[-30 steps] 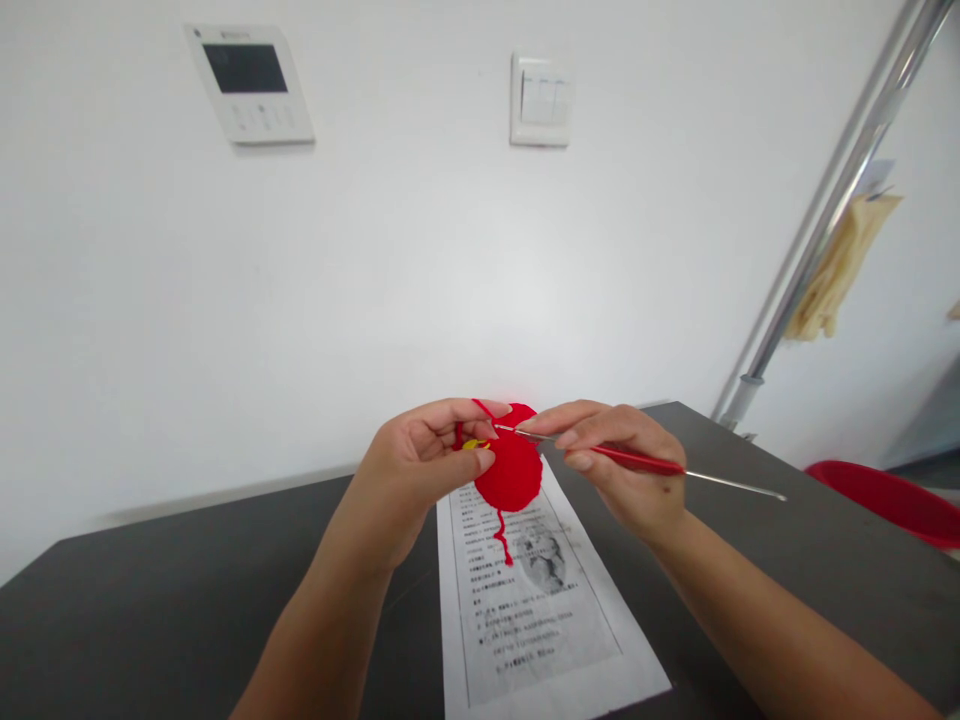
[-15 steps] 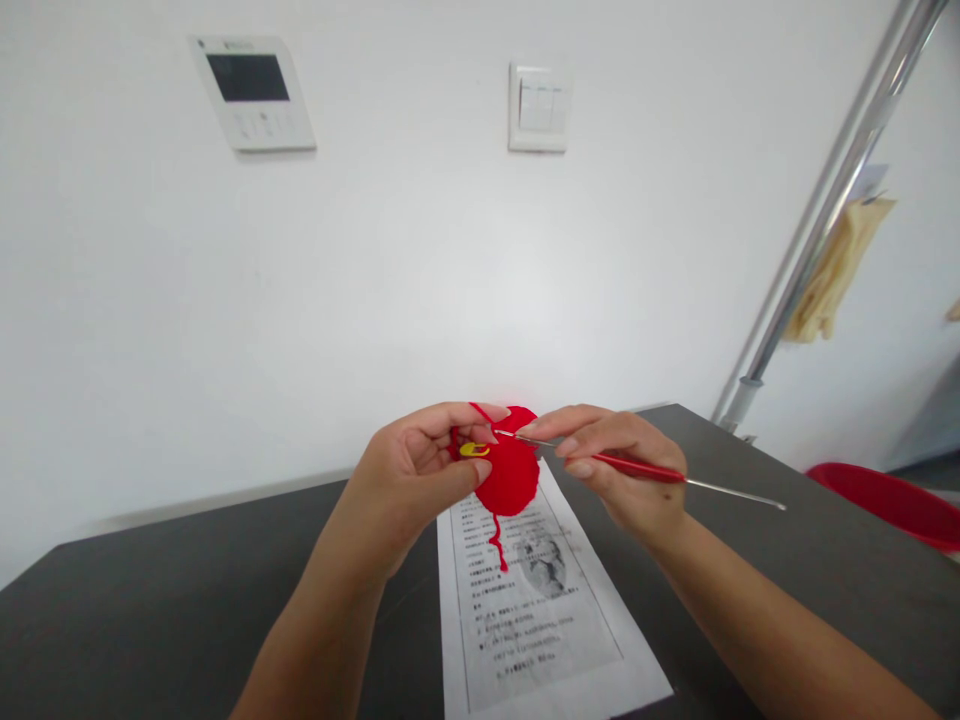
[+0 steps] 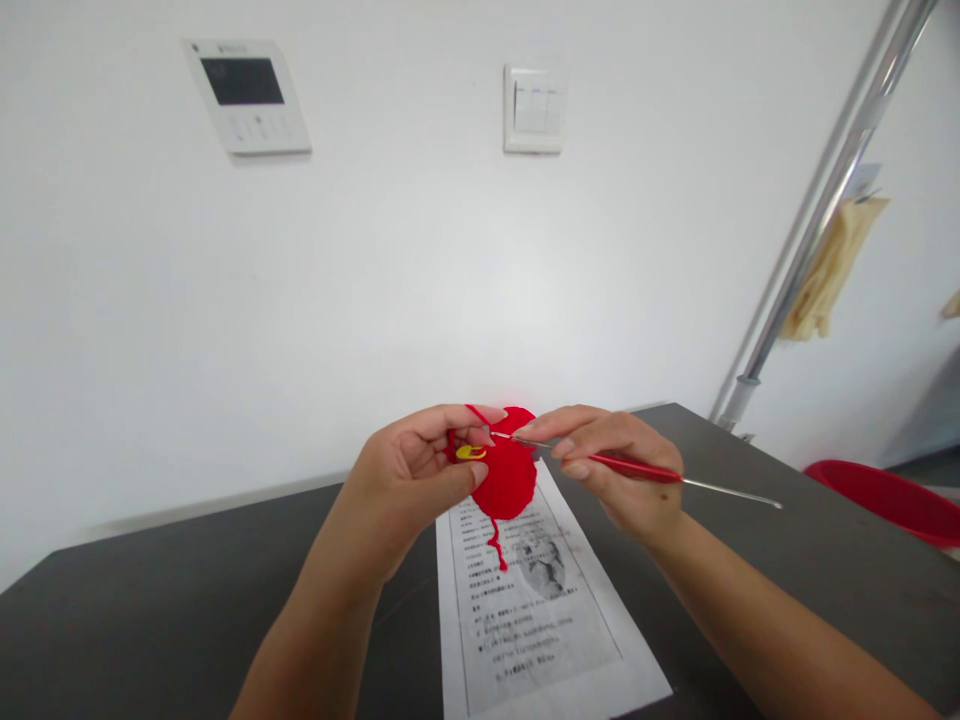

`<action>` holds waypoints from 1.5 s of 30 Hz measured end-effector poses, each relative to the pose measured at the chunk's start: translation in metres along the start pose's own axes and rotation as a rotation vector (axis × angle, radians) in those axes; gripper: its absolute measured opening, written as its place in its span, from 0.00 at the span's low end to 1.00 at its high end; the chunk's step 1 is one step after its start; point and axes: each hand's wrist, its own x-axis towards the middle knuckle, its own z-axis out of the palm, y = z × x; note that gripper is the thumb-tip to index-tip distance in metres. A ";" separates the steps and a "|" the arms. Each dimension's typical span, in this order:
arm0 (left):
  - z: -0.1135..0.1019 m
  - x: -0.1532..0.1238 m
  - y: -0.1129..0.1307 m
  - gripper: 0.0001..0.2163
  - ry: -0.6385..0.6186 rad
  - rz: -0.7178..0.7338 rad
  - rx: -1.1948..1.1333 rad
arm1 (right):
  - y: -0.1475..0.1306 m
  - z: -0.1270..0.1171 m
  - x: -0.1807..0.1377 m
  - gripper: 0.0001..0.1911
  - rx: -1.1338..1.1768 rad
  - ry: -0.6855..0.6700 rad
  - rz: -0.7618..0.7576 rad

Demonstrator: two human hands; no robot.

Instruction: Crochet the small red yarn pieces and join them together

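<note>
Between my hands is a red crochet piece, round in outline, with a short yarn tail dangling below it. My left hand pinches its left edge with the thumb, and red working yarn runs over the index finger. A yellow stitch marker hangs at that edge by the left fingers. My right hand grips a crochet hook by its red handle. The hook's metal tip meets the yarn at the top of the piece; the exact stitch is too small to make out. More red shows behind, partly hidden.
A printed sheet with a picture lies under the hands on the dark table. The white wall carries an intercom panel and a switch. To the right are a metal pole, hanging yellowish gloves and a red basin.
The view has shifted slightly. The yellow stitch marker has turned a little and sits slightly lower. Both hands keep nearly the same hold, with the hook tip still at the yarn.
</note>
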 end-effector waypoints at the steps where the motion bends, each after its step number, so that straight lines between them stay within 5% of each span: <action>1: 0.000 0.000 0.000 0.12 0.002 0.002 0.000 | 0.000 0.000 0.000 0.08 0.004 -0.001 0.001; 16: 0.003 0.001 0.000 0.08 0.014 -0.031 -0.010 | 0.006 -0.001 -0.004 0.08 0.191 -0.024 0.112; 27: 0.003 0.004 0.000 0.06 0.016 -0.158 0.125 | -0.004 -0.024 0.009 0.05 0.263 -0.288 0.239; 45: 0.007 0.005 -0.006 0.08 0.028 -0.093 0.279 | -0.030 -0.033 0.020 0.05 -0.443 -0.622 0.028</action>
